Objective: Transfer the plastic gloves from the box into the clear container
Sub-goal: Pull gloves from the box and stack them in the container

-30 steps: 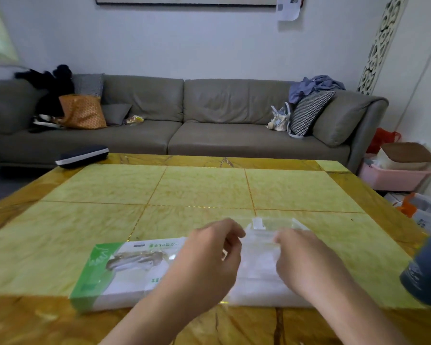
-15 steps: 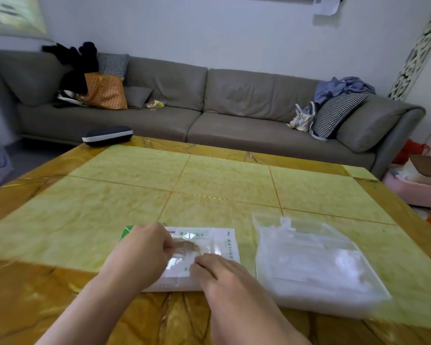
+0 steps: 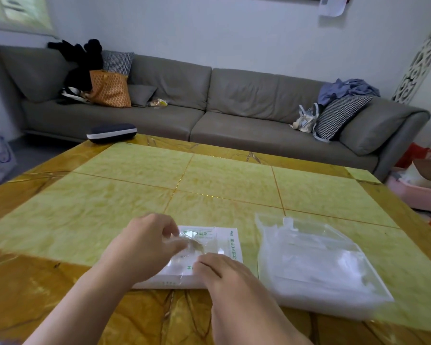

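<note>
Two hands meet over the white box of plastic gloves, which lies flat near the front edge of the counter, its green print facing up. From the opening in the top of the box a bit of thin clear glove film stands up between the hands. The left hand comes in from the lower left, knuckles up, wrist bent slightly, and its thumb and curled fingertips pinch the film at the opening. The right hand reaches in from the bottom of the view along a bare forearm; it lies low on the near right part of the box, fingers bent and pressing down on the top just beside the film, and whether they also nip the film I cannot tell. Just right of the box, close but not touching, the clear container lies flat on the counter, a soft see-through pouch with a small tab at its far edge and pale crumpled plastic inside. At the far left corner of the counter rests a dark case with a white band. Beyond it runs a long grey sofa carrying an orange bag and a checked cushion.
</note>
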Action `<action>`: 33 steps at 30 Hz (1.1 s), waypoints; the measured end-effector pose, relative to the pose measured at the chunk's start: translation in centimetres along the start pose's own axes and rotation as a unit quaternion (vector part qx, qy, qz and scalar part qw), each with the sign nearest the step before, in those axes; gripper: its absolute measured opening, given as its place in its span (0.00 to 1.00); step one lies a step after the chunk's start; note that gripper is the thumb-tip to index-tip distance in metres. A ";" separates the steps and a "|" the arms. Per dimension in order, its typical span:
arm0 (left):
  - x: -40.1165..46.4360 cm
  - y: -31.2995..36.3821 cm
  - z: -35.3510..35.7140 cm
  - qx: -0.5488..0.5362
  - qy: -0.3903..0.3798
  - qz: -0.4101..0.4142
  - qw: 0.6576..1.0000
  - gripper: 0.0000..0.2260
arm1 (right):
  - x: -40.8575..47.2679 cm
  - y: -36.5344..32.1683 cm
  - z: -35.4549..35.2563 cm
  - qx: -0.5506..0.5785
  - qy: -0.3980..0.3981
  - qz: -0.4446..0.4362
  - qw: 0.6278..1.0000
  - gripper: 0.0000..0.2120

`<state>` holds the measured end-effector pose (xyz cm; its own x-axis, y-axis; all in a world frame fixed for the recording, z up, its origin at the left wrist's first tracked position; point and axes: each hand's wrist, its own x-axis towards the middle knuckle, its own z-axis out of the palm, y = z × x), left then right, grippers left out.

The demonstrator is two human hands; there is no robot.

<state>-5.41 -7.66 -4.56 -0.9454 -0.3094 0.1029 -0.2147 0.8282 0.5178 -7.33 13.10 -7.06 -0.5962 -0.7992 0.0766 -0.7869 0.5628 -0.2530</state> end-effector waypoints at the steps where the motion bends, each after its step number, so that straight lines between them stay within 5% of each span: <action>1: -0.1 -0.2 0.2 0.022 -0.003 -0.010 1.000 0.05 | -0.1 -0.1 -0.2 -0.001 0.005 -0.005 1.000 0.33; 5: -0.1 0.6 -0.4 -0.081 0.102 -0.012 0.991 0.07 | 0.0 -0.1 -0.2 0.008 -0.006 -0.010 1.000 0.32; 10: -0.9 2.6 -2.3 -0.343 0.198 -0.024 0.918 0.08 | -0.1 0.2 0.2 0.015 -0.003 -0.005 1.000 0.32; 18: -1.9 4.7 -2.7 -0.632 0.090 -0.112 0.761 0.14 | -0.7 -0.5 -1.3 0.212 0.058 0.114 0.969 0.23; 19: -2.0 5.1 -2.7 -0.654 0.079 -0.115 0.744 0.14 | -0.9 -0.6 -1.9 0.312 0.083 0.129 0.938 0.17; 21: -2.4 5.6 -2.3 -0.689 0.062 -0.113 0.713 0.14 | -0.8 -1.5 -3.5 0.586 0.058 0.157 0.793 0.10; 23: -2.6 5.9 -1.7 -0.711 0.034 -0.096 0.695 0.13 | -0.7 -1.3 -4.0 0.744 0.039 0.163 0.647 0.22; 26: -2.8 6.2 -0.9 -0.735 0.010 -0.085 0.673 0.12 | -0.5 -0.4 -4.5 0.732 0.145 0.208 0.632 0.16; 29: -2.9 6.3 -0.6 -0.698 -0.023 -0.051 0.714 0.12 | -0.9 1.0 -5.4 0.642 0.283 0.222 0.677 0.04; 32: -3.6 7.0 0.1 -0.541 -0.052 -0.021 0.839 0.13 | -1.8 2.3 -6.8 0.594 0.288 0.174 0.731 0.08; 33: -3.8 7.5 0.4 -0.511 -0.035 -0.026 0.858 0.10 | -2.1 2.6 -7.3 0.591 0.278 0.169 0.738 0.09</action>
<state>-3.54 -0.05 -1.40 -0.9612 -0.2747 0.0244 0.0368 -0.0401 0.9985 -9.28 17.78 -0.81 -0.9585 -0.2600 0.1165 -0.0850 -0.1293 -0.9880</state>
